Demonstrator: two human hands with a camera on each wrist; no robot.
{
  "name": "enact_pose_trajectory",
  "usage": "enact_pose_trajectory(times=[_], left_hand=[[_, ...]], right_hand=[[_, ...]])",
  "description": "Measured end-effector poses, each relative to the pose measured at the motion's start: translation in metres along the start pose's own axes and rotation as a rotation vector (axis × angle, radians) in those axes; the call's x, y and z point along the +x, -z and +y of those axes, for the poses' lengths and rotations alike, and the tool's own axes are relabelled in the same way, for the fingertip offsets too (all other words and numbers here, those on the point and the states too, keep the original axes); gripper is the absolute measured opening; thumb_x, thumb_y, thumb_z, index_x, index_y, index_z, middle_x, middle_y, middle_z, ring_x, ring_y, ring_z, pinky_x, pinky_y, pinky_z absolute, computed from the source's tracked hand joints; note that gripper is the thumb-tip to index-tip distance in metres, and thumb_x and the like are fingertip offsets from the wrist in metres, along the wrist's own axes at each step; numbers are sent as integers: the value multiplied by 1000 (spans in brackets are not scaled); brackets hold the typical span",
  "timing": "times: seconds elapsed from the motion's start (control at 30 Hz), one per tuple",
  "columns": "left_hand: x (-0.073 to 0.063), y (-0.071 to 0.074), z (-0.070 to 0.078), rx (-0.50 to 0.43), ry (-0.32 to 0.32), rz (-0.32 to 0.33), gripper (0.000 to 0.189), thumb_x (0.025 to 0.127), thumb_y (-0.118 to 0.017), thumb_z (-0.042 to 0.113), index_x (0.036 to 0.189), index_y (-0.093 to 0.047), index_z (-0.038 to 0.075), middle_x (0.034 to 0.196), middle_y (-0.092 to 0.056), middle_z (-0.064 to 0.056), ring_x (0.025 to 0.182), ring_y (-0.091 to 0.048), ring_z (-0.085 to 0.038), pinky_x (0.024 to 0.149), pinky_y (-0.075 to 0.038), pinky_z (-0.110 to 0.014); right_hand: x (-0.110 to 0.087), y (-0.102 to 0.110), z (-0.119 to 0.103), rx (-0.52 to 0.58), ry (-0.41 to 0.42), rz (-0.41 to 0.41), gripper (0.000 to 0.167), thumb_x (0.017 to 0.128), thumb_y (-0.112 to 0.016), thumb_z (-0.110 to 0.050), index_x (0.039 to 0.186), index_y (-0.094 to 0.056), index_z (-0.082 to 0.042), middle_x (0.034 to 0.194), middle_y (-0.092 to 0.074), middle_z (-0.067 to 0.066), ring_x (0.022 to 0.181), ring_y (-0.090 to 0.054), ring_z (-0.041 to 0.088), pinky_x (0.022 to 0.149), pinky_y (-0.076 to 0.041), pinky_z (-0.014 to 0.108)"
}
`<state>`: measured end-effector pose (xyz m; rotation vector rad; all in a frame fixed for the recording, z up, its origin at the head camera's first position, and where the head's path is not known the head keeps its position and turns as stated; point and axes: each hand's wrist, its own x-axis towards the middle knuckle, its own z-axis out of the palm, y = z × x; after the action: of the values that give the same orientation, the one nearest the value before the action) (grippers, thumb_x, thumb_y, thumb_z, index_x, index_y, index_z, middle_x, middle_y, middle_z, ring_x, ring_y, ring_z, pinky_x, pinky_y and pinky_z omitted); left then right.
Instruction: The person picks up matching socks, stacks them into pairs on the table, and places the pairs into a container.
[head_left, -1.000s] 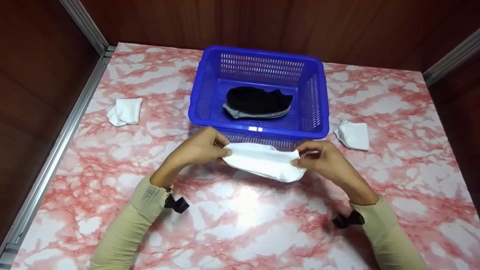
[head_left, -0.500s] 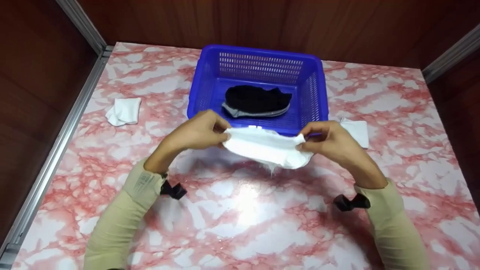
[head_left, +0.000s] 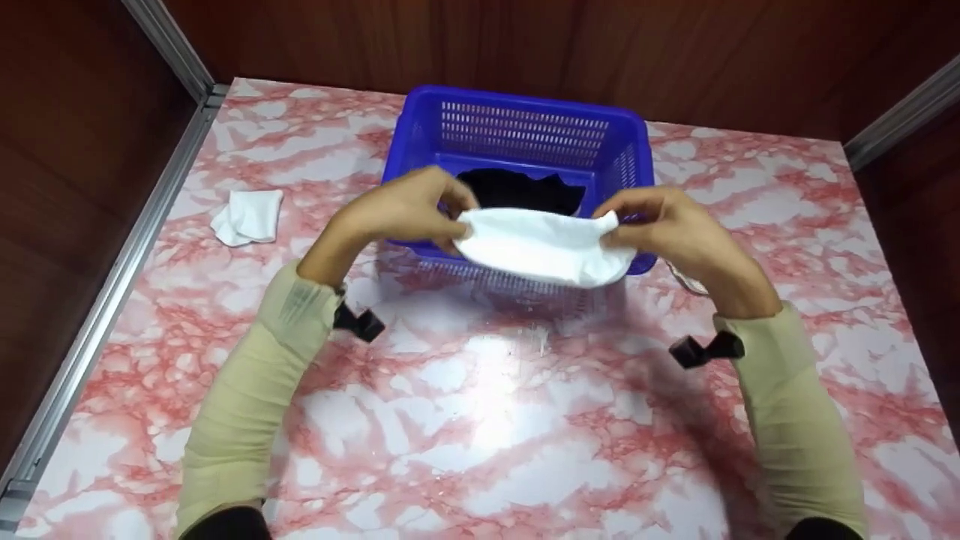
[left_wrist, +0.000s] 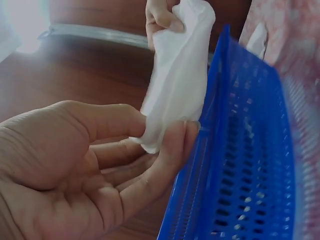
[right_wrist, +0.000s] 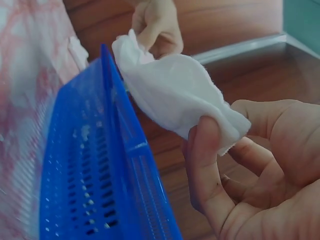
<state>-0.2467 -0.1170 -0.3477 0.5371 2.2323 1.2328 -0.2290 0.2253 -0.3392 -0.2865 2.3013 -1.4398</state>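
Note:
A white sock hangs stretched sideways over the front of the blue plastic basket. My left hand pinches its left end between thumb and fingers, while my right hand pinches the right end. In the left wrist view the sock runs from the near fingertips to the other hand, beside the basket's slotted wall. The right wrist view has the sock's end held at the thumb and index finger. Inside the basket lies a black sock, its front part covered by the white one.
A folded white sock lies on the red-and-white marbled table at left. At right, another white piece is mostly hidden beneath my right hand. Dark wood panels with metal edges stand behind and at both sides.
Both hands have carried the white sock up and away from me, from in front of the basket to over its front rim. My right hand now covers most of the right-hand white piece.

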Motion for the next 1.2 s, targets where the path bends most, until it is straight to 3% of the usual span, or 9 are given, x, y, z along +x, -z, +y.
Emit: enact_pose_trajectory(times=[0.23,0.37,0.6,0.8,1.0,1.2], left_hand=[[21,25,5,-7,-35,-59,30,98,-69,4,127,-71,-3,125,-72,-23,79,-77,-10,77,-65,-27],[33,37,4,-11,-3,-63,34,98,-68,5,131,-69,-3,124,-73,-19,78,-76,-8,75,-63,-23],[56,51,0,-52,55,-55,35,98,-66,3,132,-68,-5,99,-75,-1,75,-75,-8,76,-63,-22],[73,60,-8,-69,114,-42,37,98,-64,1,134,-65,-5,108,-70,-4,78,-72,-6,79,-63,-21],[87,67,-15,-54,138,-55,37,98,-61,2,134,-65,-3,101,-69,0,75,-69,-5,75,-62,-19],[104,71,-21,-108,190,-39,34,98,-59,2,132,-64,-3,90,-70,4,72,-68,-6,74,-62,-19]], right_hand=[[23,15,-9,-72,-46,39,14,91,-76,-5,102,-80,-13,91,-71,-5,80,-65,8,71,-58,22],[38,23,-9,-12,-90,9,13,93,-75,-4,102,-79,-13,93,-69,-5,76,-65,7,68,-57,20],[65,32,-5,128,-121,-24,13,96,-69,0,98,-77,-10,89,-70,-4,76,-66,8,67,-57,21],[92,37,-1,175,-180,-27,11,96,-68,1,96,-74,-9,88,-69,-1,77,-66,10,68,-58,22],[115,39,4,229,-233,-31,14,95,-66,3,92,-72,-9,84,-67,-1,75,-64,10,67,-56,22],[129,43,9,279,-264,-22,16,96,-65,4,92,-71,-10,84,-67,-2,75,-64,9,68,-57,22]])
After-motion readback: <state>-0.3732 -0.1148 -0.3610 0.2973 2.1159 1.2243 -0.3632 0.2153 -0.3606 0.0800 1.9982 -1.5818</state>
